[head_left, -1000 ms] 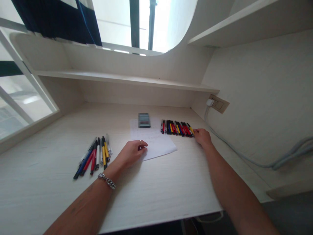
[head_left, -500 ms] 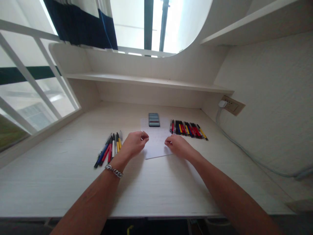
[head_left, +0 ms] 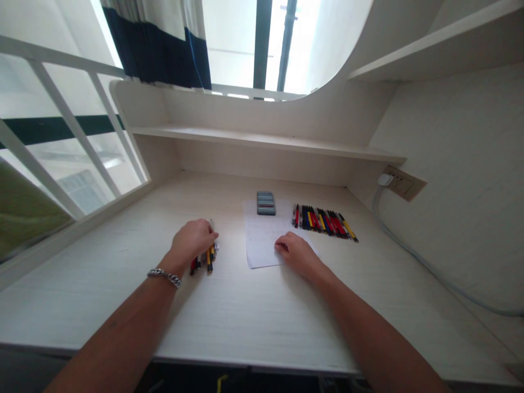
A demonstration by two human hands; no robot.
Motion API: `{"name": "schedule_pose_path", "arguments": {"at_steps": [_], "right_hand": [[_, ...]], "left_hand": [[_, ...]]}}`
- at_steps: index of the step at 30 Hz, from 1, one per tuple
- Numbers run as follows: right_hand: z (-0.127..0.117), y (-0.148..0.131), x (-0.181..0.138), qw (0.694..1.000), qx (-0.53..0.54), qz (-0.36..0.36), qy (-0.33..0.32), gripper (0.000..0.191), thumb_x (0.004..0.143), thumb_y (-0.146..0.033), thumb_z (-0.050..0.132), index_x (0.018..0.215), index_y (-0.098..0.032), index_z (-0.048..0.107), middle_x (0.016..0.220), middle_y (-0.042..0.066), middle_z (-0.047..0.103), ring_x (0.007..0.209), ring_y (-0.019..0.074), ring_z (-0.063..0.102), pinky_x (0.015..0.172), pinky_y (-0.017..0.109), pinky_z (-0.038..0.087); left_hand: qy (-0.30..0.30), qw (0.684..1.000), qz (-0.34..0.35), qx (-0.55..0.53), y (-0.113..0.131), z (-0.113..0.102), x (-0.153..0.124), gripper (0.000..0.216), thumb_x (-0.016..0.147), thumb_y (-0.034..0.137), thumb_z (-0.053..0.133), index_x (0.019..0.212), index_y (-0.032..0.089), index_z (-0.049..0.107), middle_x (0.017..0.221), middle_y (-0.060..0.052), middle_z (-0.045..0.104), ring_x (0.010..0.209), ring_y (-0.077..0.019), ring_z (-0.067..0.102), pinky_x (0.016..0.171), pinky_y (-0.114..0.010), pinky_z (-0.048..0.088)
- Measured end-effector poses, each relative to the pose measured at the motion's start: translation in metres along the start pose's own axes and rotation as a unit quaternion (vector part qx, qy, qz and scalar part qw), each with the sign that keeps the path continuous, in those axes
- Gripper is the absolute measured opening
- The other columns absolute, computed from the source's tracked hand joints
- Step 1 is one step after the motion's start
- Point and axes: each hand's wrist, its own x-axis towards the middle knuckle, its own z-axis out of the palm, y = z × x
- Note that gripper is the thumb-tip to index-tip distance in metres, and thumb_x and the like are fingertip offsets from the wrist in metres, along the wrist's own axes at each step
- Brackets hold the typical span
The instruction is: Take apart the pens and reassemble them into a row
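Wide stretch of worktop (head_left: 229,316) ran from both hands to the front edge (head_left: 249,364), more left of the pen pile (head_left: 210,262). Pen row (head_left: 325,221) sat right of the paper (head_left: 262,248), long axes mostly front-to-back; right-end yellow pen (head_left: 349,228) skewed, far end leftward. Pile lay partly under left hand (head_left: 194,240), axes roughly front-to-back; finger grip hidden, couldn't tell. Right hand (head_left: 298,254) over paper, fingers curled; couldn't tell if tips met.

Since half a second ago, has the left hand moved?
Yes, left relative to the paper: from its left edge, the left hand has gone over to the left pens.
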Motion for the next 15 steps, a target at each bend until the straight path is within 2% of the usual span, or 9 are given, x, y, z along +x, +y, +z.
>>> {"name": "schedule_pose_path", "arguments": {"at_steps": [7, 15], "right_hand": [[-0.001, 0.003, -0.002, 0.999, 0.028, -0.014, -0.011, 0.023, 0.088, -0.026, 0.049, 0.094, -0.018, 0.069, 0.093, 0.007, 0.062, 0.086, 0.0158, 0.055, 0.078, 0.025, 0.038], [0.000, 0.004, -0.002, 0.999, 0.034, -0.011, -0.012, 0.022, 0.087, -0.027, 0.051, 0.093, -0.018, 0.070, 0.093, 0.008, 0.062, 0.085, 0.0158, 0.055, 0.077, 0.025, 0.037]], "left_hand": [[-0.003, 0.999, -0.046, 0.007, 0.008, 0.005, 0.005, 0.029, 0.067, 0.046, 0.059, 0.068, 0.019, 0.071, 0.081, -0.017, 0.071, 0.074, -0.0291, 0.065, 0.056, -0.031, 0.043], [-0.022, 0.996, -0.080, -0.008, 0.017, -0.002, 0.014, 0.016, 0.057, 0.034, 0.067, 0.060, 0.019, 0.067, 0.080, -0.017, 0.072, 0.077, -0.0320, 0.066, 0.056, -0.031, 0.043]]}}
